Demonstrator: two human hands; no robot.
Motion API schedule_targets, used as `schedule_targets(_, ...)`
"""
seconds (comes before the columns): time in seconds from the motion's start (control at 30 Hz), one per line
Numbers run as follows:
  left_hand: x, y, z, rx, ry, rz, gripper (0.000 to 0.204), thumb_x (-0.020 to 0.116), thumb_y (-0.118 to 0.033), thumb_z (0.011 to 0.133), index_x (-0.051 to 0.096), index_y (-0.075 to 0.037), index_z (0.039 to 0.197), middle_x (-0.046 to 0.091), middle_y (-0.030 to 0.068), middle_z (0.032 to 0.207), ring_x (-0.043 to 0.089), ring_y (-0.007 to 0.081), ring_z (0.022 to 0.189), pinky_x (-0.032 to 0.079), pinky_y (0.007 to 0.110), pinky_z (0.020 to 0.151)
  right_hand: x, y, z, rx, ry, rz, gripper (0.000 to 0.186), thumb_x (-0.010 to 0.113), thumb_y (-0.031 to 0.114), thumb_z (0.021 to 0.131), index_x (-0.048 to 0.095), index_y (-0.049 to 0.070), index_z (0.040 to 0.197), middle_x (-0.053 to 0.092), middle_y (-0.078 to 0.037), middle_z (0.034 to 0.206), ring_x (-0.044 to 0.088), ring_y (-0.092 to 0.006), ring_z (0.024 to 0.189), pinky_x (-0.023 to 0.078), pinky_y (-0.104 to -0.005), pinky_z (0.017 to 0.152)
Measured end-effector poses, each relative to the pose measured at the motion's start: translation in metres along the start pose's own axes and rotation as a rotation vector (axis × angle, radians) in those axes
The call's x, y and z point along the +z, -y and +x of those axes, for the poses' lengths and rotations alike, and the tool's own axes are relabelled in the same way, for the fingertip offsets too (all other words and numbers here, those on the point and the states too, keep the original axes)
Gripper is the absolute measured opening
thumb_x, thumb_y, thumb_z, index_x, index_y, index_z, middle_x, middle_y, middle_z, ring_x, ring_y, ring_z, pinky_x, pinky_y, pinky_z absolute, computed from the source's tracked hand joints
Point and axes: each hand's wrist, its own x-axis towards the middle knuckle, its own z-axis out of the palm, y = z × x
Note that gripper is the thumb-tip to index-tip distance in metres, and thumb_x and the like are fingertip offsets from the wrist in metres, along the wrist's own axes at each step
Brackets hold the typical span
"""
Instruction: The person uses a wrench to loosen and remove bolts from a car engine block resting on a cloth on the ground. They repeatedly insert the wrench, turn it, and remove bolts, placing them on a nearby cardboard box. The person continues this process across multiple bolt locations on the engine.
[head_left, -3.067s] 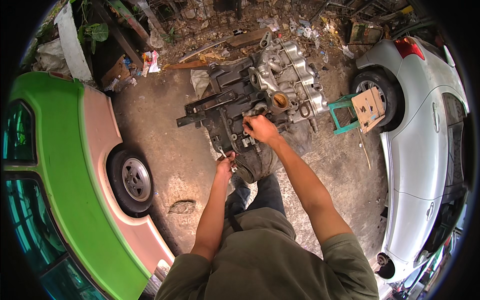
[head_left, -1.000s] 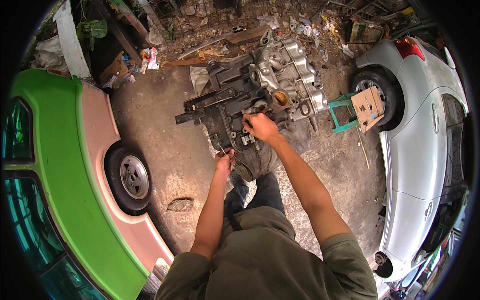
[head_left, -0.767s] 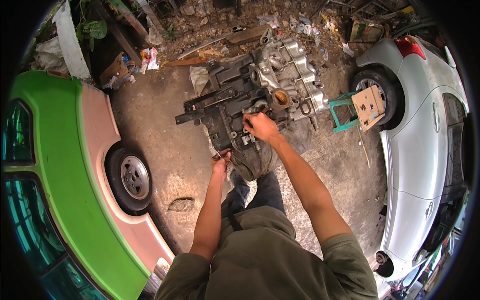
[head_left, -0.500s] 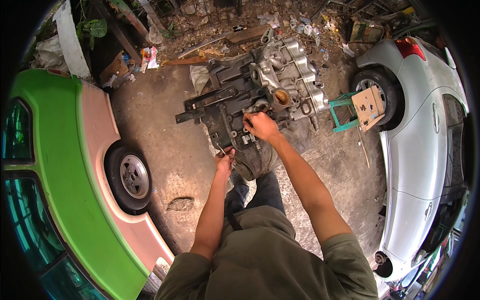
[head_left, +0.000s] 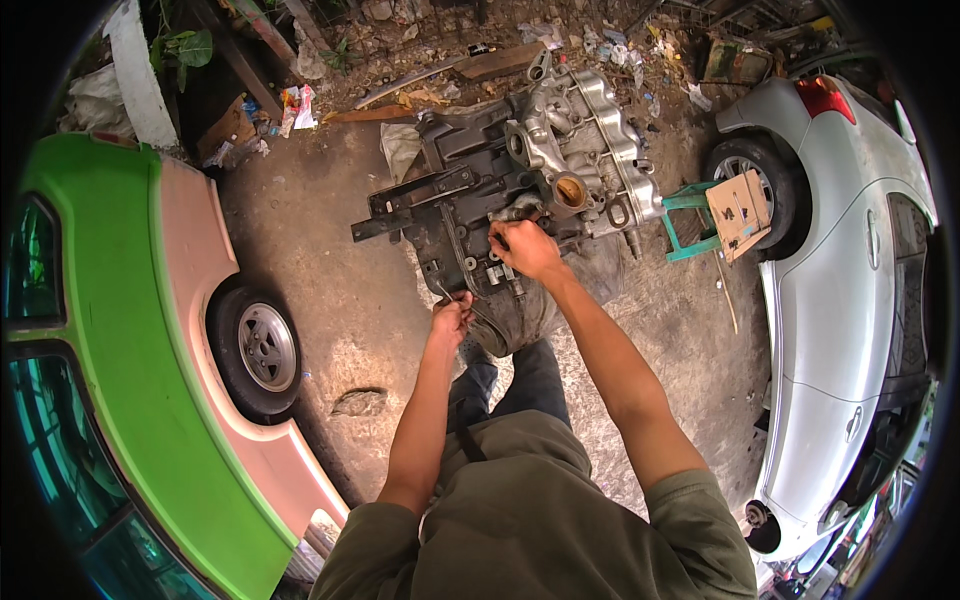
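A car engine (head_left: 597, 135), dark on its left side and bare silver metal at upper right, stands before me. My left hand (head_left: 453, 315) is at its near left corner, closed around a thin metal tool (head_left: 443, 291) that looks like a wrench; its tip reaches the dark block. Over the middle of the engine is my right hand (head_left: 524, 248), its fingers bent and pressed together against the block beside a round opening (head_left: 569, 191). Whatever those fingers hold is hidden. Flat black metal brackets (head_left: 405, 203) stick out on the engine's left.
A green and pink car (head_left: 190, 225) stands close on the left, a silver car (head_left: 835, 270) on the right. Near its wheel, a piece of cardboard (head_left: 738, 213) with small parts lies on a green stool (head_left: 688, 225). Wood planks (head_left: 500, 62) and litter lie beyond the engine.
Both hands stay almost where they were, with only slight shifts. The view has moved a little, so the engine sits marginally further right.
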Motion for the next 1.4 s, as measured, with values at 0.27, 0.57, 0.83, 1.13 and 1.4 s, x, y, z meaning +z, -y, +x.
schedule_targets(0.27, 0.001, 0.019, 0.000, 0.161, -0.081, -0.046, 0.016, 0.065, 0.012, 0.086, 0.065, 0.002, 0.098, 0.065, 0.0067, 0.088, 0.053, 0.0113, 0.065, 0.041, 0.029, 0.056, 0.003, -0.002, 0.000, -0.028, -0.037, -0.012, 0.022, 0.069, 0.023, 0.086, 0.066, 0.009, 0.103, 0.070, -0.015, 0.084, 0.068, -0.0360, 0.080, 0.055, -0.0453, 0.072)
schedule_targets(0.57, -0.002, 0.021, -0.009, 0.307, -0.012, 0.103, 0.017, 0.070, 0.000, 0.089, 0.065, 0.002, 0.105, 0.066, 0.0059, 0.087, 0.054, 0.0114, 0.066, 0.042, 0.028, 0.057, 0.003, -0.002, -0.001, -0.051, -0.032, 0.017, 0.022, 0.069, 0.022, 0.087, 0.066, 0.007, 0.103, 0.069, -0.018, 0.084, 0.067, -0.0374, 0.079, 0.054, -0.0458, 0.071)
schedule_targets(0.83, 0.004, -0.006, -0.010, 0.034, 0.012, 0.169, 0.011, 0.069, -0.019, 0.094, 0.066, -0.008, 0.091, 0.067, 0.0018, 0.083, 0.049, 0.0098, 0.059, 0.042, 0.028, 0.055, 0.000, 0.000, 0.000, -0.024, -0.013, -0.005, 0.021, 0.069, 0.020, 0.086, 0.065, 0.008, 0.103, 0.069, -0.017, 0.084, 0.068, -0.0361, 0.081, 0.055, -0.0456, 0.073)
schedule_targets(1.13, -0.021, -0.009, 0.013, -0.185, 0.200, -0.021, 0.008, 0.065, -0.009, 0.094, 0.062, -0.005, 0.088, 0.059, 0.0030, 0.080, 0.040, 0.0126, 0.059, 0.037, 0.030, 0.057, -0.001, -0.003, -0.001, -0.057, 0.000, 0.014, 0.020, 0.068, 0.021, 0.087, 0.066, 0.009, 0.103, 0.069, -0.017, 0.083, 0.068, -0.0363, 0.080, 0.055, -0.0461, 0.073)
schedule_targets(1.4, -0.028, 0.001, 0.027, -0.268, 0.243, -0.127, 0.013, 0.062, -0.001, 0.092, 0.059, -0.008, 0.081, 0.055, 0.0007, 0.076, 0.038, 0.0128, 0.059, 0.035, 0.029, 0.060, 0.001, -0.004, -0.002, -0.071, -0.022, 0.036, 0.020, 0.067, 0.022, 0.087, 0.066, 0.009, 0.103, 0.070, -0.017, 0.084, 0.068, -0.0366, 0.081, 0.056, -0.0463, 0.073)
